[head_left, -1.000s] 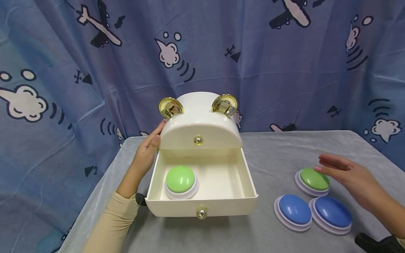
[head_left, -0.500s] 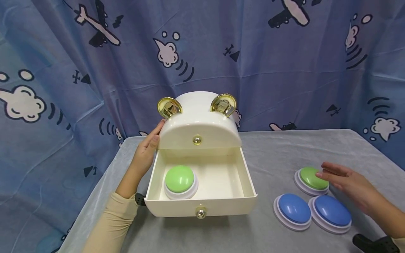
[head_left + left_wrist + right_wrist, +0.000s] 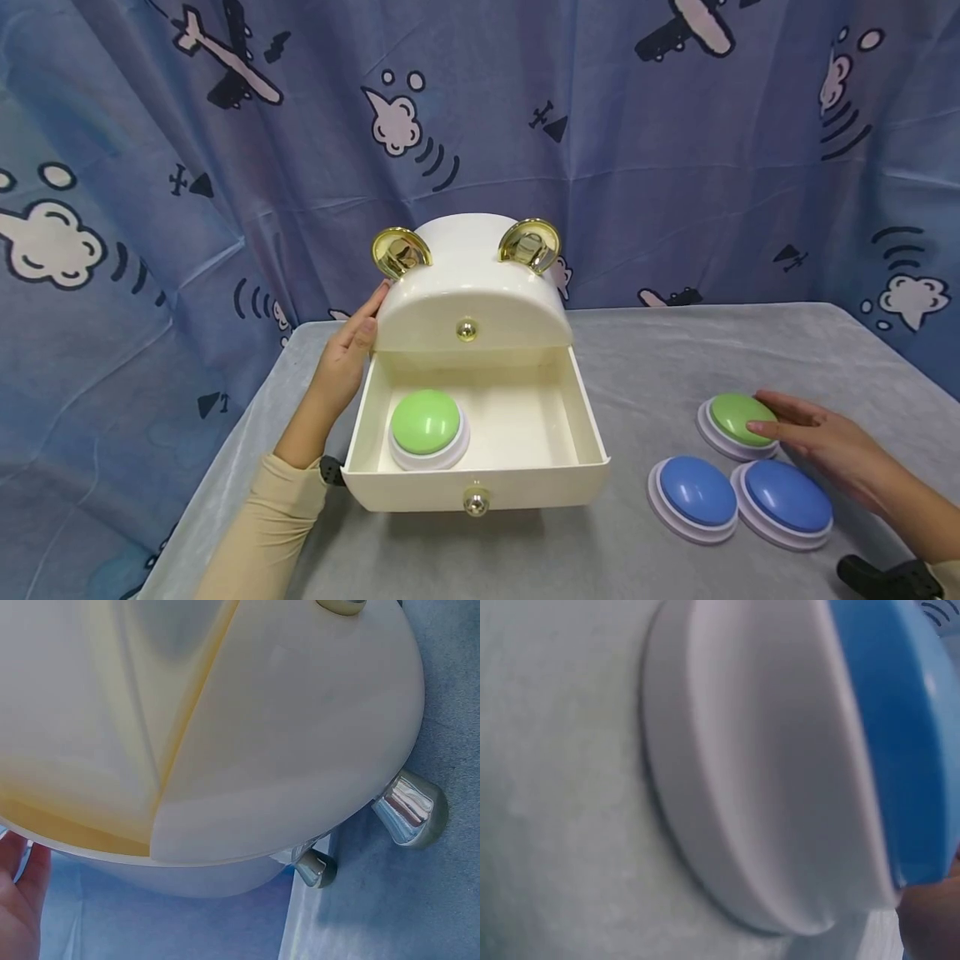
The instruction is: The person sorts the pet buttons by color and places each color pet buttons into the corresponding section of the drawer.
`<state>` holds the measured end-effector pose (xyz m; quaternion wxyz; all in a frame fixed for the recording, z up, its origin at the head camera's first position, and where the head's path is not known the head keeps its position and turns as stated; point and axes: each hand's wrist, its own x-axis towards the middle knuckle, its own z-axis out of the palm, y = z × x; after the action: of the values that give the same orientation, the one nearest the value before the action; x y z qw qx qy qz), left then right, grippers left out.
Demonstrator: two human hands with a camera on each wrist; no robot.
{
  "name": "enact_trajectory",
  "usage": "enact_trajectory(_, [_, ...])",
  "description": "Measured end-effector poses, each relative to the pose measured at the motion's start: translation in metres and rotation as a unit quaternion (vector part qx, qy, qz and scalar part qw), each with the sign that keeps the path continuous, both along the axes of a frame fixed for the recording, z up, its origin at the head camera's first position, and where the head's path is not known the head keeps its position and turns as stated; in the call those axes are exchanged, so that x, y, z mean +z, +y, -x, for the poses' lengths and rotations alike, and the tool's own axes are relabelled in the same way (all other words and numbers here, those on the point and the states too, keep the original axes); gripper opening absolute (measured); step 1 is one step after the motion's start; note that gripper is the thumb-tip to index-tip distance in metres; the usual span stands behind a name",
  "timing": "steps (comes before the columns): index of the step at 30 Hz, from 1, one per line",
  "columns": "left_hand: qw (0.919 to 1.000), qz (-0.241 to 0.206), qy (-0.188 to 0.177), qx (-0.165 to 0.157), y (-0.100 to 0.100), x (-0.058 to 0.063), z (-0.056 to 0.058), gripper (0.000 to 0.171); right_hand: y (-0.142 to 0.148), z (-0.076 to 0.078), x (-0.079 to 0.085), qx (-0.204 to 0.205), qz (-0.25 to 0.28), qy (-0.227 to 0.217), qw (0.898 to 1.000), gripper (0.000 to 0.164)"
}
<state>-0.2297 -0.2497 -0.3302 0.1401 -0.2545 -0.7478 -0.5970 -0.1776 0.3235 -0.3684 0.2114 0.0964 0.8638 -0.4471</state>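
My left hand (image 3: 337, 371) rests against the left side of a white box (image 3: 474, 321) with gold ears, its fingers straight. In the left wrist view, fingertips (image 3: 34, 877) show at the box's edge. The box's drawer (image 3: 540, 492) is pulled out; a green buzzer button (image 3: 426, 423) on a white base sits in its left part. At the right, my right hand (image 3: 843, 450) reaches to a second green buzzer button (image 3: 738, 421), thumb over the dome's right edge and fingers beyond it. Whether the fingers touch its base is hidden.
Two blue buzzer buttons (image 3: 699, 493) (image 3: 787, 497) stand side by side in front of the right green one. The near blue button (image 3: 907, 735) fills much of the right wrist view. A grey cloth (image 3: 637, 358) covers the table; a patterned blue curtain (image 3: 487, 150) hangs behind.
My right hand has lowered to the right green buzzer button, its thumb now over the dome's edge. The left hand, box and buttons stay in place.
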Motion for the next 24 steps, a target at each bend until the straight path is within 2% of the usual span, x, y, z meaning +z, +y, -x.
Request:
enact_trajectory(9, [1.0000,-0.007,0.005,-0.002,0.000,0.000,0.000,0.051,-0.002,-0.002,-0.008,0.004,0.012,0.029,0.999,0.098])
enact_trajectory(21, [0.9999,-0.009,0.009,-0.002,0.000,-0.001,0.000,0.050,-0.007,-0.003,-0.016,0.006,-0.017,0.059,0.998,0.104])
enact_trajectory(24, [0.9999,-0.007,0.008,-0.002,0.000,-0.001,0.000,0.050,-0.006,-0.003,-0.017,0.013,-0.040,0.068,0.997,0.105])
